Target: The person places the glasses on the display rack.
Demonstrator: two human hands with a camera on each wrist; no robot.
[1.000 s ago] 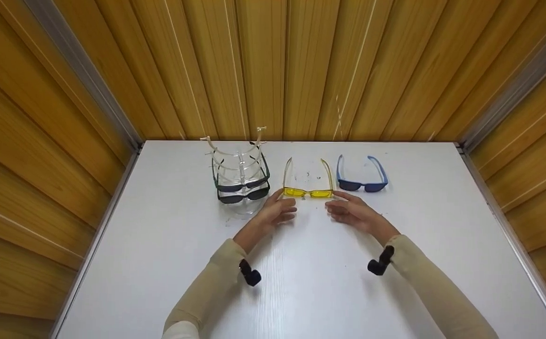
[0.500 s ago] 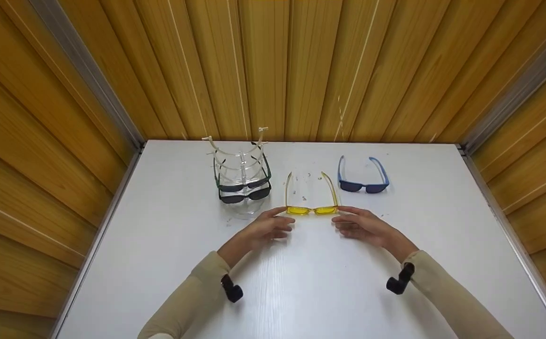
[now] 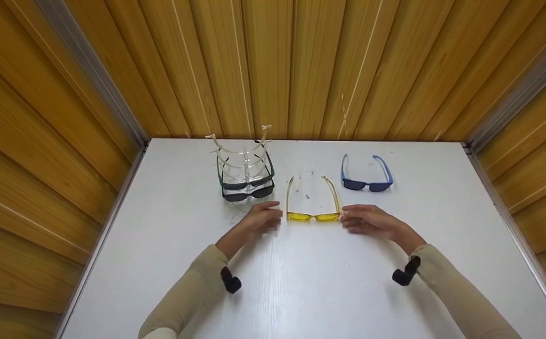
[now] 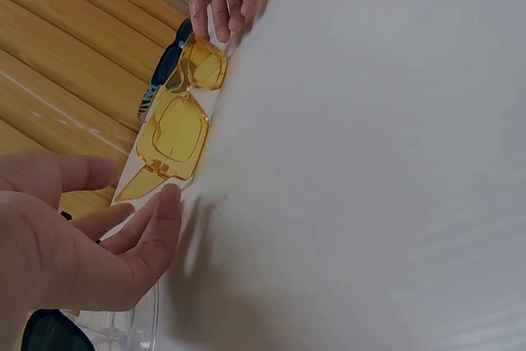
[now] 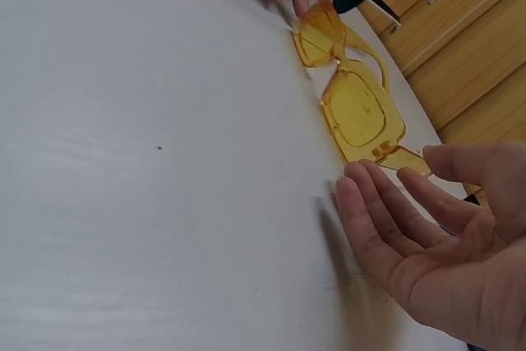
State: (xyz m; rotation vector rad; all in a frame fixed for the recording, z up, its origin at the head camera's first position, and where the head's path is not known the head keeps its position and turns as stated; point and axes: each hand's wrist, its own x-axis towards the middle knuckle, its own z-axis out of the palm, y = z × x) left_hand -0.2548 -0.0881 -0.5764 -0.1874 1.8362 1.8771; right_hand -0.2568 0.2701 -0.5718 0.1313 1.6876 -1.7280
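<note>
Yellow glasses with yellow lenses stand on the white table with both arms unfolded toward the back wall. My left hand is beside their left corner, with a small gap in the head view and loosely bent fingers. At the right corner is my right hand, its fingers relaxed; whether the fingertips touch the frame I cannot tell. In the right wrist view, the thumb and fingers of my right hand are spread near the hinge of the yellow glasses. My left hand also looks loose.
A clear display stand at the back left bears two pairs of dark sunglasses. Blue-framed sunglasses lie at the back right. Wood-look panels enclose the white table at the back and sides.
The yellow glasses have come toward the person, between both hands. My left hand has since moved off their left corner. The blue sunglasses and the stand stay in place.
</note>
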